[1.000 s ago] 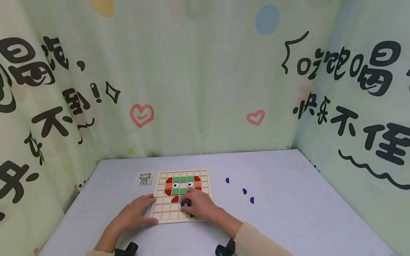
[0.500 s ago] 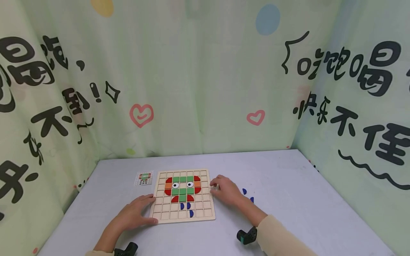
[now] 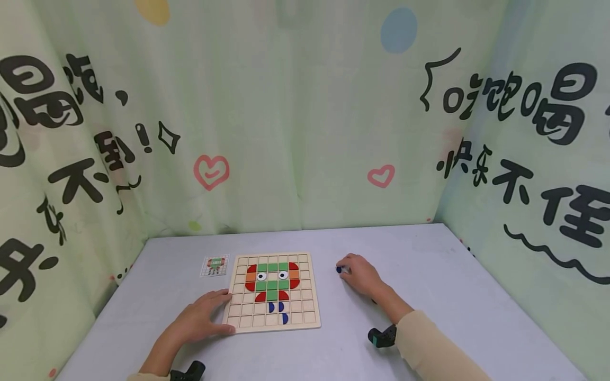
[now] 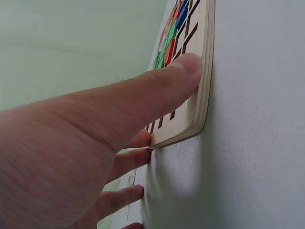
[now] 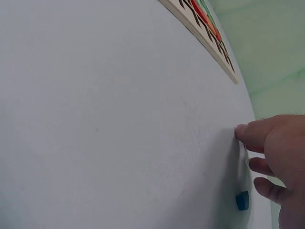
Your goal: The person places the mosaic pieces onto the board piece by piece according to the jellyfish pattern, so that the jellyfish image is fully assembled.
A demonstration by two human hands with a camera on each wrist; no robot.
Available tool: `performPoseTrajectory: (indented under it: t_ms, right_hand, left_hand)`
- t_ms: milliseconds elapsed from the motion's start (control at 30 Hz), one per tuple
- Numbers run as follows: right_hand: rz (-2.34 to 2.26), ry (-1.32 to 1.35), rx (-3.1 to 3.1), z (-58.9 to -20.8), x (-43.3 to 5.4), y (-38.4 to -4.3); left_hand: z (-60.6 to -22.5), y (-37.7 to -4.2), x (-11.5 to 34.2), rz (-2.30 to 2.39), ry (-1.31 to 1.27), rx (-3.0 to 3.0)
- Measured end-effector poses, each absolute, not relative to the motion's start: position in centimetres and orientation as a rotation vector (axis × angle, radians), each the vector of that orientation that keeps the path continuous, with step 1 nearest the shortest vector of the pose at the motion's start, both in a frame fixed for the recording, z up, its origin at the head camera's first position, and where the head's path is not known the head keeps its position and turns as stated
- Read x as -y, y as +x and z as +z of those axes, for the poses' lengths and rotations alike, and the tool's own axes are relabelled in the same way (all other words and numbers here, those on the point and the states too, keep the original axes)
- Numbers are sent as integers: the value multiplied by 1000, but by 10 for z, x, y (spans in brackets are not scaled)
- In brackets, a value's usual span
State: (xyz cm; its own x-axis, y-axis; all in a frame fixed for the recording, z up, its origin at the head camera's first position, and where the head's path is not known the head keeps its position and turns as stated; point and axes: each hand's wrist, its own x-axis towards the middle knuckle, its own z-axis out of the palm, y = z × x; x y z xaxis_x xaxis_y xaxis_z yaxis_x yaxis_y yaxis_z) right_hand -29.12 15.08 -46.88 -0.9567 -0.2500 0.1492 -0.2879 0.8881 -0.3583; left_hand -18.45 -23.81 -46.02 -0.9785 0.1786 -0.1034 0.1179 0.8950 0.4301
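My left hand (image 3: 205, 315) rests at the near left corner of a wooden grid board (image 3: 305, 312). In the left wrist view its thumb (image 4: 188, 63) presses on the board's rim, the other fingers lying along the left side. Red, green and orange tiles with two eye tiles (image 3: 283, 275) form a face on the board. Under it lie blue half-round pieces (image 3: 285, 318). Right of the board, my right hand (image 3: 362, 275) pinches a blue half-round piece (image 3: 339, 269) at table level. In the right wrist view the fingers hide that piece.
A small picture card (image 3: 214, 266) lies left of the board. Another blue piece (image 5: 242, 200) is on the table under my right hand. Printed curtains (image 3: 295, 132) stand behind the white table (image 3: 405, 238) and at both sides.
My right hand has left the board and moved right to the blue piece on the table. The tiles it covered now show. My left hand stays where it was.
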Motion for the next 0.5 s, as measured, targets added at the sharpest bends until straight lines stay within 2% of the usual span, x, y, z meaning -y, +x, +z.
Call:
performPoseTrajectory:
  t_ms: [200, 500]
  right_hand:
    - [711, 454, 2922, -469, -149, -291]
    - [717, 709, 2875, -475, -140, -289]
  left_hand:
    - [-461, -185, 238, 644, 225, -2922]
    - [-462, -185, 238, 640, 229, -2925]
